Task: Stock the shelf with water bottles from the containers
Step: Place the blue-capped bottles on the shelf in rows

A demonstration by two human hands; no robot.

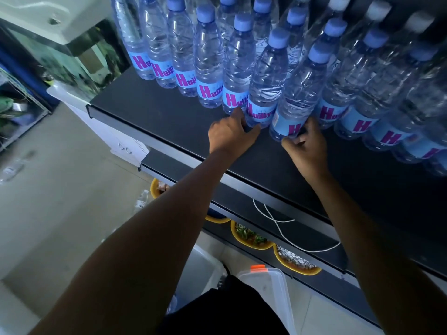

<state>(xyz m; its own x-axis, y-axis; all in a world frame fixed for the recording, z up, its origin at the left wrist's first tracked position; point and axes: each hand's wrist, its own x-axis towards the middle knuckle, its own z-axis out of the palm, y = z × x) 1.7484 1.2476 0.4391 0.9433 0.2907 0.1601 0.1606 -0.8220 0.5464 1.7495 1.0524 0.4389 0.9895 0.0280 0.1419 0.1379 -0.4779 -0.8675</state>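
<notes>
two bottles held low at the shelf's front row

head view: the left hand (231,134) curls its fingers round the base of a labelled bottle (263,88) in the front row of water bottles (183,68) on the black shelf (157,117). the right hand (307,151) pinches the base of the neighbouring bottle (296,97) just to the right, whose label is turned partly away. both bottles touch their neighbours. full, they are likely fairly heavy. the thin ribbed plastic would dent under a squeeze, so the stiffer base suits a grip. a clear container (273,291) sits near, below the shelf.
</notes>
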